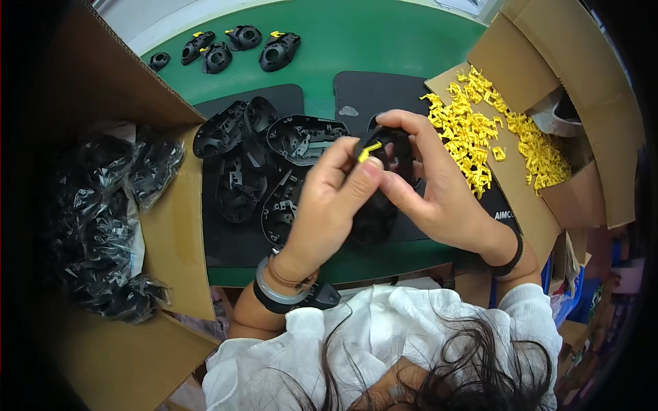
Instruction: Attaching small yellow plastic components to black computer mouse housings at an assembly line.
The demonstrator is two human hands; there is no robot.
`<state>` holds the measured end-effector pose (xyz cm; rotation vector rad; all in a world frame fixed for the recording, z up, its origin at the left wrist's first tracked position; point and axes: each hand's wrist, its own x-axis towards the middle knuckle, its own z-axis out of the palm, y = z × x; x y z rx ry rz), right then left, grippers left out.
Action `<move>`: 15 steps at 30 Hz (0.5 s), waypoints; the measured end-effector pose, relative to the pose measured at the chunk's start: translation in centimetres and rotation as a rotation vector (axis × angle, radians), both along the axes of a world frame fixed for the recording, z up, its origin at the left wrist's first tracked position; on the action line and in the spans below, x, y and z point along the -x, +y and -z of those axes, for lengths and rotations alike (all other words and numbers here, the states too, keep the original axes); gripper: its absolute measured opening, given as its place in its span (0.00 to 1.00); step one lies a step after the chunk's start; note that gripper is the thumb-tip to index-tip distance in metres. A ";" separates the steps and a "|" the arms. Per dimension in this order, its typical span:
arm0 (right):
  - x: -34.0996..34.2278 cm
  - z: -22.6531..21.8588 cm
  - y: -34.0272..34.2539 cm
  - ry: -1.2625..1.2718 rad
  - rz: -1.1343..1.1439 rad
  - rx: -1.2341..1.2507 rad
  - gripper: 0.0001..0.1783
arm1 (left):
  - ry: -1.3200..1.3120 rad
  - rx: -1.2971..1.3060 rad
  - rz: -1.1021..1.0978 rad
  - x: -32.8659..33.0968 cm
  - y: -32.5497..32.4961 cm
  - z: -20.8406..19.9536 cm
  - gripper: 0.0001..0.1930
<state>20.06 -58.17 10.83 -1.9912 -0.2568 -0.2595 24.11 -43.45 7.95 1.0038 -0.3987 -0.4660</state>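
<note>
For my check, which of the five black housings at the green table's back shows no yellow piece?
The leftmost black housing, the smallest-looking: no yellow shows there, while the other four housings each carry a yellow piece.

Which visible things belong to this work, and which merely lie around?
Apparently job-related:
black shell in left hand and right hand
yellow clip against it
loose black shells
yellow clip pile
bagged black parts

Apparently unrelated:
pale sheet, top edge
blue item, lower right
</note>
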 end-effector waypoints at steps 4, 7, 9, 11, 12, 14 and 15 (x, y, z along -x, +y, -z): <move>-1.3 -0.6 0.3 -0.098 -0.019 0.243 0.28 | 0.050 0.100 -0.047 -0.1 -0.5 0.6 0.13; -1.1 -1.2 0.1 -0.086 -0.060 0.332 0.41 | 0.160 0.169 -0.060 -0.2 0.2 -0.3 0.14; -1.6 -1.0 -0.2 0.068 -0.176 0.297 0.52 | 0.252 0.256 0.042 -0.5 0.8 0.5 0.21; -4.0 -0.4 0.0 0.162 -0.145 0.291 0.48 | 0.168 0.209 -0.029 -0.5 0.2 0.9 0.25; -6.5 0.3 -0.6 0.069 -0.110 0.369 0.46 | 0.086 0.148 -0.088 -0.5 -0.1 0.8 0.30; -12.2 -0.2 -1.2 0.216 0.032 0.246 0.45 | -0.063 0.006 -0.228 -0.2 0.1 0.2 0.40; -16.0 0.9 -2.4 0.086 0.165 0.354 0.46 | -0.172 -0.036 -0.278 -0.2 -0.1 -0.1 0.41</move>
